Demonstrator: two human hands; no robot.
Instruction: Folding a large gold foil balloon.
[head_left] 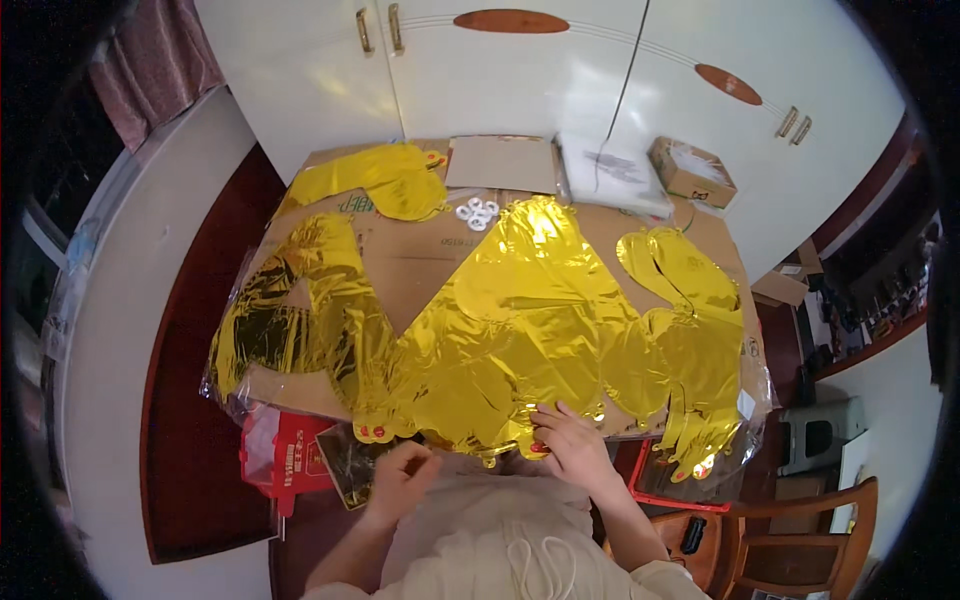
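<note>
Large flat gold foil balloons [525, 300], shiny and creased, overlap across the cardboard-covered table. Near the front edge, my right hand [572, 448] bends its fingers over the lower rim of the middle foil, beside a small red tab. My left hand [404, 482] is just off the table's front edge, left of that spot, with fingers curled together; whatever they may hold is hidden. Round red marks show on a foil tab [370, 432] close to it. Another folded gold foil piece [405, 190] lies at the back left.
White rolls of ribbon or tape [478, 212] sit behind the middle foil. Along the back are a cardboard sheet [500, 163], a stack of clear plastic bags [612, 178] and a small open box [692, 170]. A red bag [285, 460] hangs at front left; a wooden chair [800, 550] stands at right.
</note>
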